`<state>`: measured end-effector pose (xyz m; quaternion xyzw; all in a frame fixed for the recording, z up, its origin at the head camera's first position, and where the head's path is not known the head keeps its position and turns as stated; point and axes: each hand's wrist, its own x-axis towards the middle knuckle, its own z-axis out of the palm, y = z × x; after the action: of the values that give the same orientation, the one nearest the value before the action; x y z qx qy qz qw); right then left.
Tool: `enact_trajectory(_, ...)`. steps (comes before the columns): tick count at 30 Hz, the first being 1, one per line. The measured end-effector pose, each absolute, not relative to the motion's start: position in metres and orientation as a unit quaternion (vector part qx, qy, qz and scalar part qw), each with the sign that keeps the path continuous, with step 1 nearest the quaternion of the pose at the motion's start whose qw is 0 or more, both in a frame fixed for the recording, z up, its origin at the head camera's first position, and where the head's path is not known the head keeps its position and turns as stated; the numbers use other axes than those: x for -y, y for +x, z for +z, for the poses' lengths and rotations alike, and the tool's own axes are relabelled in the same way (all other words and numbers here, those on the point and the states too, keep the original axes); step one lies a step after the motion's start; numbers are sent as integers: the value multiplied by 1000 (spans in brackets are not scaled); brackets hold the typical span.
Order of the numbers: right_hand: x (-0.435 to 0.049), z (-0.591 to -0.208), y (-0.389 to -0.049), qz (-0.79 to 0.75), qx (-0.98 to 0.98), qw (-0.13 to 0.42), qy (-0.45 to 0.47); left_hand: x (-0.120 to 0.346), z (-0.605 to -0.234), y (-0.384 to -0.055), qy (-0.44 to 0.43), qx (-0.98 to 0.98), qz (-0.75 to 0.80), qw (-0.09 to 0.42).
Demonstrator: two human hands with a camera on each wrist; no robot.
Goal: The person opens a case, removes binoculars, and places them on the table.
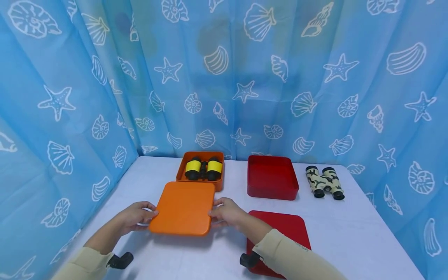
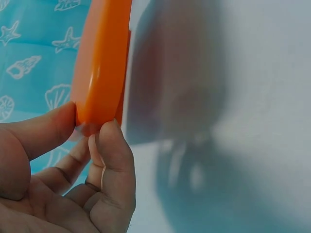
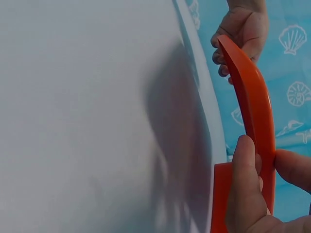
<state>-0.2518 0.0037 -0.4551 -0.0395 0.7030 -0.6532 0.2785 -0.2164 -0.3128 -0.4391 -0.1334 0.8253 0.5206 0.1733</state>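
Cream fabric sleeves [image 1: 297, 256]; left hand [image 1: 136, 216] and right hand [image 1: 229, 214], fingers [image 2: 116, 155] pinching opposite edges of a smooth, round-cornered orange lid [image 1: 183, 208], raised in front of the orange box [image 1: 218, 186] holding yellow-and-black binoculars [image 1: 193, 167].

Free gap between orange box [image 1: 219, 185], red box [image 1: 272, 192]

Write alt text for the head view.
The left hand and right hand hold an orange lid above a table, before an orange box containing yellow binoculars. To the right are an open red box, red lid and camouflage binoculars.
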Motion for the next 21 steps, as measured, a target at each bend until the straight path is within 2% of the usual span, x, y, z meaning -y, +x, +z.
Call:
enact_trajectory(10, -3, -467, -241, -648, -705, 283, -52, 316, -446, -207, -148, -821, 520, 182)
enact_trajectory(21, -2, -478, -235, -634, -712, 301, -16, 314, -457, -201, -158, -825, 510, 185)
